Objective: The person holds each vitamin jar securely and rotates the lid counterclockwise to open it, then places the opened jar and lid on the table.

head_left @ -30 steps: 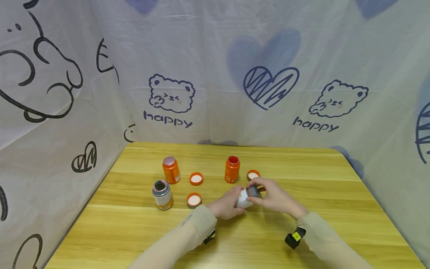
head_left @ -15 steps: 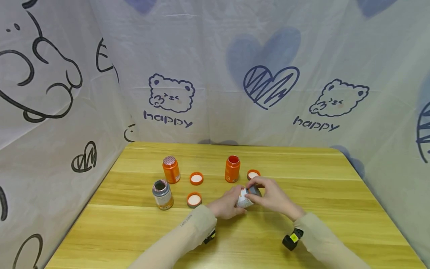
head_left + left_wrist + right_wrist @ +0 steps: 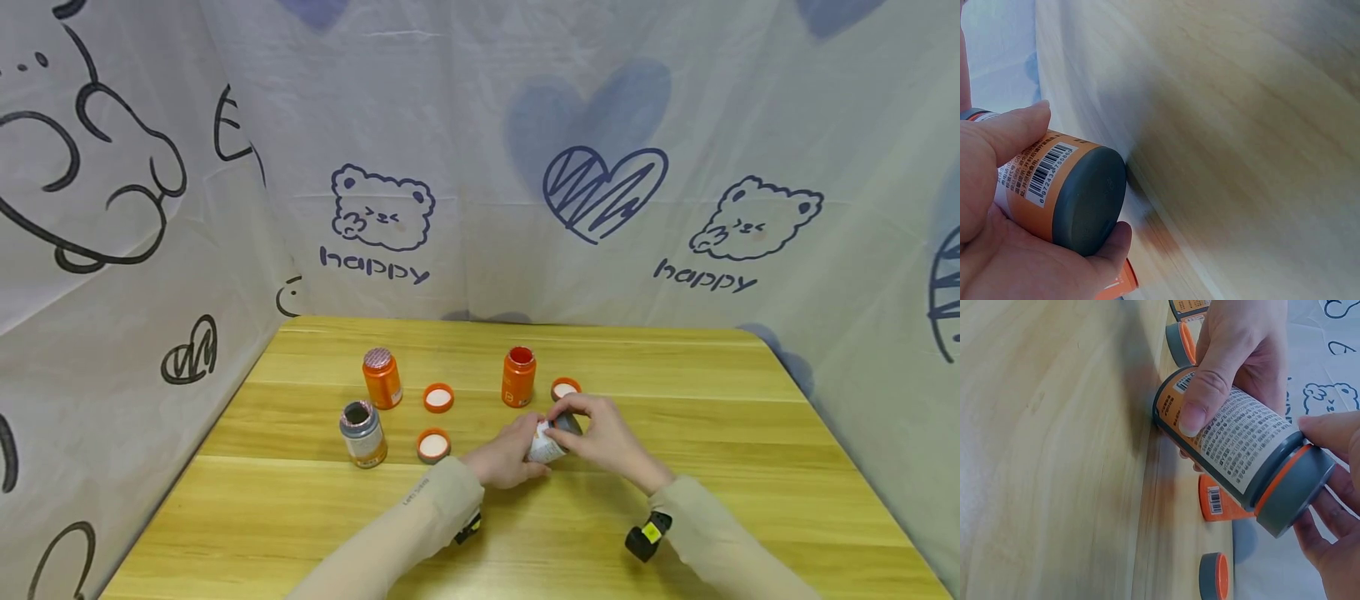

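My left hand (image 3: 506, 454) grips a grey pill bottle (image 3: 546, 442) with a white and orange label, tilted over the table. Its dark base (image 3: 1090, 200) shows in the left wrist view, the thumb lying along the label. My right hand (image 3: 603, 435) holds the grey cap (image 3: 1296, 490) at the other end, thumb and fingers around its side. In the right wrist view, the cap sits on the bottle's neck, with an orange ring at its lower edge.
Behind the hands stands an uncapped orange bottle (image 3: 518, 379), with a cap (image 3: 566, 390) beside it. To the left are another orange bottle (image 3: 383, 381) with a foil top, an open grey bottle (image 3: 364, 437), and two upturned caps, one orange-rimmed (image 3: 438, 399) and one grey (image 3: 433, 447).
My right hand has turned slightly about the cap, and its wrist has moved a little left. My left hand and the bottle stay about where they were.
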Demonstrator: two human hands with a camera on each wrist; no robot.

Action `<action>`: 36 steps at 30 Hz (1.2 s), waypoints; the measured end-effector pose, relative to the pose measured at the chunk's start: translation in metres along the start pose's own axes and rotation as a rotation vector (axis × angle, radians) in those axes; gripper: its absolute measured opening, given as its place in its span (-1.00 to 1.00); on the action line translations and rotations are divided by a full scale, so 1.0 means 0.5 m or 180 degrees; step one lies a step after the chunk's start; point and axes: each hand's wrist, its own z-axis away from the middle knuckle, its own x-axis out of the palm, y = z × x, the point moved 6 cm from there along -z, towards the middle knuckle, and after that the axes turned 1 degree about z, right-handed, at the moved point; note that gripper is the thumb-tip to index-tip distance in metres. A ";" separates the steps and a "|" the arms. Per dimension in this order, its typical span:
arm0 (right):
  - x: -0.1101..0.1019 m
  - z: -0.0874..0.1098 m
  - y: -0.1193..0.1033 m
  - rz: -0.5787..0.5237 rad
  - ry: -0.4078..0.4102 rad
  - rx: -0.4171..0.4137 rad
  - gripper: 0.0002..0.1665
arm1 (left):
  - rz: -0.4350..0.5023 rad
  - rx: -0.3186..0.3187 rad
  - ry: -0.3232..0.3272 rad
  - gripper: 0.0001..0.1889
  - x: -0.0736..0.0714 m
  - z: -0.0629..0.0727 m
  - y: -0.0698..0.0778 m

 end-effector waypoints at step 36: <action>-0.005 0.009 0.054 -0.0025 -0.0605 0.1729 -0.39 | -0.0029 -0.0039 0.0053 -0.36 0.006 -0.007 -0.008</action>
